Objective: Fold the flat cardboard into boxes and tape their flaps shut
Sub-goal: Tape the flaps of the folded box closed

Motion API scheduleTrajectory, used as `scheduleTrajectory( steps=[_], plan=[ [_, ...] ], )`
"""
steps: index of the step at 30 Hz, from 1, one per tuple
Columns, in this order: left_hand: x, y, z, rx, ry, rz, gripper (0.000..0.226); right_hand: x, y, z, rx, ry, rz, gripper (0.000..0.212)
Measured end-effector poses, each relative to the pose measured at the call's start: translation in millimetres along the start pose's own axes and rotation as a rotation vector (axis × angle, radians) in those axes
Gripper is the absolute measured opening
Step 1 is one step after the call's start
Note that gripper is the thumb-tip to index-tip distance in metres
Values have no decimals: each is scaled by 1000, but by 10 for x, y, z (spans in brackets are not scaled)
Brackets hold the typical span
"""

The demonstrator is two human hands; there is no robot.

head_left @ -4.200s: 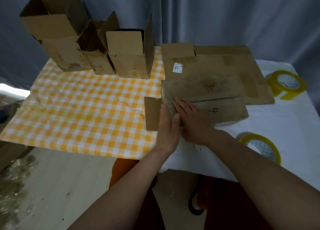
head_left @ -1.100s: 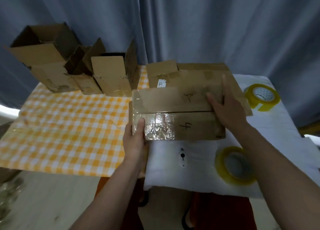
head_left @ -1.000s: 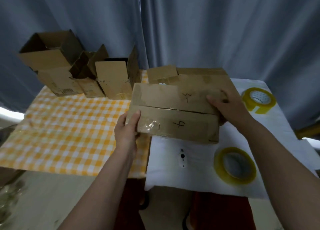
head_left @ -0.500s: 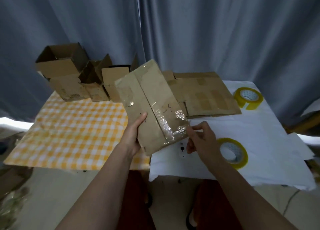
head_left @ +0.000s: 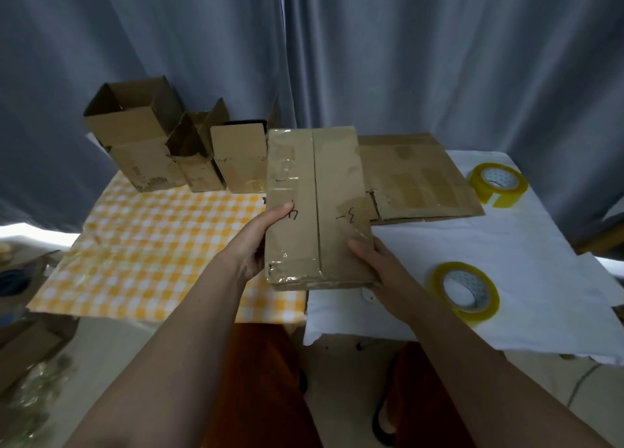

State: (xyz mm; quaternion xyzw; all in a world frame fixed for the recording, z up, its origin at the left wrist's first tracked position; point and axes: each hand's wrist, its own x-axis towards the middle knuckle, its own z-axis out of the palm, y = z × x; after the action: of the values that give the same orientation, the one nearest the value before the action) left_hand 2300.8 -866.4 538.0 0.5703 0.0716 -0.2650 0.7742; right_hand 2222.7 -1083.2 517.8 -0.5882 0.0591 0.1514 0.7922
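— Since half a second ago, what is changing?
— Flattened cardboard (head_left: 317, 208) is swinging upright, lifted above the table edge (head_left: 506, 339).
— Who is gripping it?
— Left hand (head_left: 256, 241) is clasping its left edge; right hand (head_left: 374, 262) is cupping the lower right corner, thumb on front.

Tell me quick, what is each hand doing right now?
Left hand: grips the left edge of the flat cardboard, thumb on its front.
Right hand: holds the same cardboard at its lower right corner.
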Motion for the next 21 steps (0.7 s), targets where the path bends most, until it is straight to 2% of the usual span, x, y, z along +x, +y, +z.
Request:
scheduleTrajectory(
  steps=[2,5,7,10,14,18,21],
  plan=[
    [-13,-4,-48,-53,-106,6,34,34,-10,-44,87,-71,11,60],
    [-5,-29,-98,-81,-226,-20,50,71,55,-132,202,-155,99,53],
    [19,-48,-79,-64,-208,-37,60,100,123,-182,245,-178,177,50],
    [65,-149,-46,-24,-132,-22,58,160,216,-239,267,-127,232,53],
    [107,-318,-25,25,-31,-174,66,242,265,-275,107,10,209,59],
    [147,-295,-28,-6,-60,-185,65,280,243,-294,53,38,243,61],
    [145,-303,43,-10,-118,-153,55,264,279,-376,151,-19,279,57]
  ],
)
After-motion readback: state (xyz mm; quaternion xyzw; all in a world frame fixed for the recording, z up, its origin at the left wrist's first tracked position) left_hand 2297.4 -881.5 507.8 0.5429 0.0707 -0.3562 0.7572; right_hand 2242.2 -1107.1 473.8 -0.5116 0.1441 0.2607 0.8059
